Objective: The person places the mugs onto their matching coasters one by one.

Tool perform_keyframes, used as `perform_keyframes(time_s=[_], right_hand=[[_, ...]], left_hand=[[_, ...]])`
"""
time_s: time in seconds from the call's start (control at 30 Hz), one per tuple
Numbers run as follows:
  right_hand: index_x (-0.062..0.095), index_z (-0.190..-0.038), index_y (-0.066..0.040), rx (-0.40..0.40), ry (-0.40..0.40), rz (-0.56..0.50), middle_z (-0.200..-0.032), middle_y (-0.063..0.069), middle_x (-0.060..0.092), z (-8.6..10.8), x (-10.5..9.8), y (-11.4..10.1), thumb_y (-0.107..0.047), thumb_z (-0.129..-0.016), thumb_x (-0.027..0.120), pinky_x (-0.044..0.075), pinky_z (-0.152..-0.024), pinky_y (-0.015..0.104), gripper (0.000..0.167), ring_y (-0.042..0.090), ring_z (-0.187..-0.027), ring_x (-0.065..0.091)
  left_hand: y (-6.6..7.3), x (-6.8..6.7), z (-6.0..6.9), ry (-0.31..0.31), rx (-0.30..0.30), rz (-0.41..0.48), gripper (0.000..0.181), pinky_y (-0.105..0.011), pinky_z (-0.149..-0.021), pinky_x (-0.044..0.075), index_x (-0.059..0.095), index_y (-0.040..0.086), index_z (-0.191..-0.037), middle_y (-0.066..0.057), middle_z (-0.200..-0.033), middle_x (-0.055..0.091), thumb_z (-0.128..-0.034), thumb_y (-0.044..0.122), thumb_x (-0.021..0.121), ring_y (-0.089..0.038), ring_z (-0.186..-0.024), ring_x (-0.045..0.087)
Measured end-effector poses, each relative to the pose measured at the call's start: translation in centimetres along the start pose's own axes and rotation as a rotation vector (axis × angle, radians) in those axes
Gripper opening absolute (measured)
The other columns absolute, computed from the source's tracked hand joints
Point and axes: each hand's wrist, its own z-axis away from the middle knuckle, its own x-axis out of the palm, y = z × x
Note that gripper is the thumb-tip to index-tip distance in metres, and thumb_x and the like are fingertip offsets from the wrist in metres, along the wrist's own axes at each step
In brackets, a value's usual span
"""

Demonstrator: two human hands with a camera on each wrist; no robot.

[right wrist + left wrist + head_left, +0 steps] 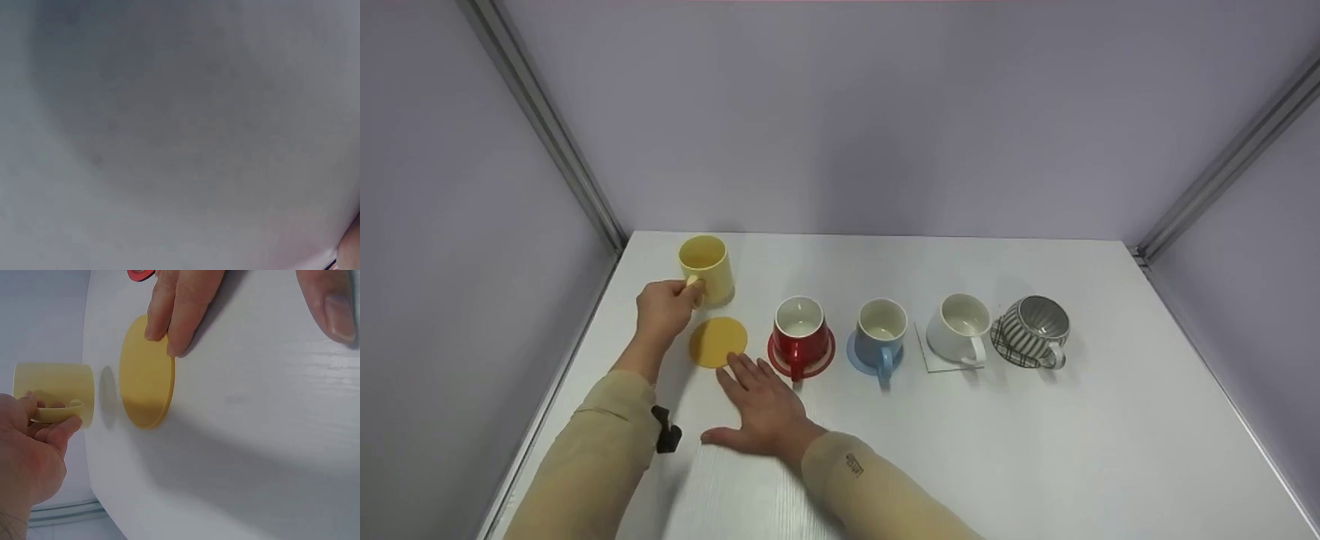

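Note:
My left hand point(665, 309) grips the handle of a yellow mug point(714, 276). In the left wrist view the mug point(53, 382) hangs clear of the table, its shadow on the surface below. A round yellow coaster point(718, 342) lies flat on the table, nearer to me than the mug. My right hand point(765, 409) is spread palm down, its fingers straight. In the left wrist view two fingertips touch the edge of the coaster point(143, 379). The right wrist view shows mostly a blurred pale surface with a shadow.
To the right stand a red mug point(801, 343) on a red coaster, a blue mug point(877, 349) on a blue coaster, a white mug point(952, 337) on a square white coaster, and a striped mug point(1024, 330) on a checked coaster. Pale walls enclose the white table point(1035, 450).

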Motion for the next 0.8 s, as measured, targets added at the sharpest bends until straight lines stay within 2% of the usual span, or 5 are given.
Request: perform_keyframes(time_s=[0.3, 0.6, 0.8], right_hand=[[0.015, -0.172, -0.025, -0.001, -0.012, -0.020, -0.179, 0.000, 0.005, -0.1, 0.0, 0.1, -0.093, -0.091, 0.019, 0.003, -0.131, 0.036, 0.107, 0.016, -0.164, 0.001], [0.011, -0.172, -0.026, -0.001, -0.029, -0.046, -0.179, -0.001, 0.001, -0.3, 0.3, 0.2, -0.094, -0.090, 0.018, 0.001, -0.131, 0.037, 0.108, 0.015, -0.163, -0.003], [0.014, -0.172, -0.026, 0.001, -0.017, -0.048, -0.179, -0.001, 0.004, -0.4, 0.1, 0.1, -0.094, -0.090, 0.020, 0.003, -0.131, 0.036, 0.107, 0.015, -0.163, 0.001]], left_hand=[[0.2, -0.5, 1.0, -0.024, 0.021, 0.006, 0.040, -0.032, -0.066, 0.044, 0.075, -0.003, -0.096, -0.010, -0.092, 0.068, -0.1095, 0.033, 0.060, -0.023, -0.085, 0.053], [0.1, -0.6, 2.0, -0.043, 0.027, 0.045, 0.042, -0.033, -0.073, 0.046, 0.076, -0.002, -0.100, -0.010, -0.092, 0.068, -0.1098, 0.035, 0.060, -0.024, -0.091, 0.056], [-0.2, -0.8, 2.9, -0.038, 0.045, 0.064, 0.040, -0.030, -0.072, 0.049, 0.078, -0.003, -0.101, -0.008, -0.087, 0.069, -0.1091, 0.033, 0.062, -0.021, -0.086, 0.058]])
